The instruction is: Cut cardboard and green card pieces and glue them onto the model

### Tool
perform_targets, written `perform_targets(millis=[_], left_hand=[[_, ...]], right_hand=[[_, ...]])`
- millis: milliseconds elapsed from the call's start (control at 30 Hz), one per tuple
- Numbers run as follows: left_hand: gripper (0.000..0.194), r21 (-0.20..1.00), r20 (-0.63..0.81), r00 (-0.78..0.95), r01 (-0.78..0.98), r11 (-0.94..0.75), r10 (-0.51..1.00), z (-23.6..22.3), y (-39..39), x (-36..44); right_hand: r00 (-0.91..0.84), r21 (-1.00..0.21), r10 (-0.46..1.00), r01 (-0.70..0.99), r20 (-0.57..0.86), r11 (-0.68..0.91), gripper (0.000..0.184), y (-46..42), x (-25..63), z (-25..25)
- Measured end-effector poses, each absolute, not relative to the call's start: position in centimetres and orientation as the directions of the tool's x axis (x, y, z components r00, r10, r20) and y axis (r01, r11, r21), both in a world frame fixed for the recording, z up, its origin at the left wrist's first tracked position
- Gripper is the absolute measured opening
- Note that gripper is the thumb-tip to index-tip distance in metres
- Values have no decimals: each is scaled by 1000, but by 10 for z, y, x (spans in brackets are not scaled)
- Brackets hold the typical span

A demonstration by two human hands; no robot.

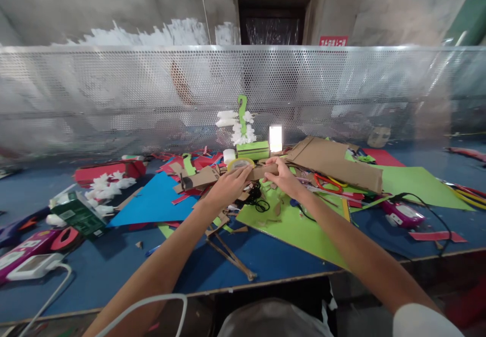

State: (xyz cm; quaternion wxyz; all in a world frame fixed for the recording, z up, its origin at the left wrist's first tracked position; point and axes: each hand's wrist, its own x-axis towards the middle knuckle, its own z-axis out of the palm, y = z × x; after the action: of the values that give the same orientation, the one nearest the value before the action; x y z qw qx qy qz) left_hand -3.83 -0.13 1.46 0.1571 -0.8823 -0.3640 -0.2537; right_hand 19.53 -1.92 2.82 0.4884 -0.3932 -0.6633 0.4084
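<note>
A small brown cardboard piece [261, 172] is held between my two hands above the cluttered table. My left hand [229, 185] is closed over its left end, fingers stretched together toward the right. At its right end, my right hand [283, 176] grips it between thumb and fingers. Just beyond my left fingers lies a roll of yellowish tape [240, 163]. Behind it rests a green box-like piece [252, 150], beside a small white roll [229, 156]. Under my hands are a black cord [261, 205], cardboard scraps and a green sheet [292, 230].
A blue sheet [155, 200] and a green carton [78, 214] lie left. A large cardboard sheet [337, 167], orange-handled scissors [327, 182] and a purple device [402, 213] lie right. A perforated metal screen [152, 99] stands behind. A white cable [152, 297] crosses near my left forearm.
</note>
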Motion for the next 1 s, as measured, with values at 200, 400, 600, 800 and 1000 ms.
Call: perform_targets(millis=[200,400,600,800,1000], left_hand=[[53,-86,537,622,713,-696,570,15,0,-40],[55,-98,469,615,749,-655,634,22,-8,-37],[56,-65,476,626,726,-685,618,17,-3,-38],[48,207,623,517,615,-761,587,22,12,-51],[63,728,491,435,271,-630,755,30,13,-65]], right_hand=[[-252,-926,917,140,309,350,26,-21,196,30],[-231,-942,927,85,297,323,22,-23,192,28],[-219,-938,914,-26,342,345,20,-21,190,27],[-129,-918,915,-167,383,360,25,-17,194,29],[-102,-905,912,-204,398,372,29,-16,198,33]])
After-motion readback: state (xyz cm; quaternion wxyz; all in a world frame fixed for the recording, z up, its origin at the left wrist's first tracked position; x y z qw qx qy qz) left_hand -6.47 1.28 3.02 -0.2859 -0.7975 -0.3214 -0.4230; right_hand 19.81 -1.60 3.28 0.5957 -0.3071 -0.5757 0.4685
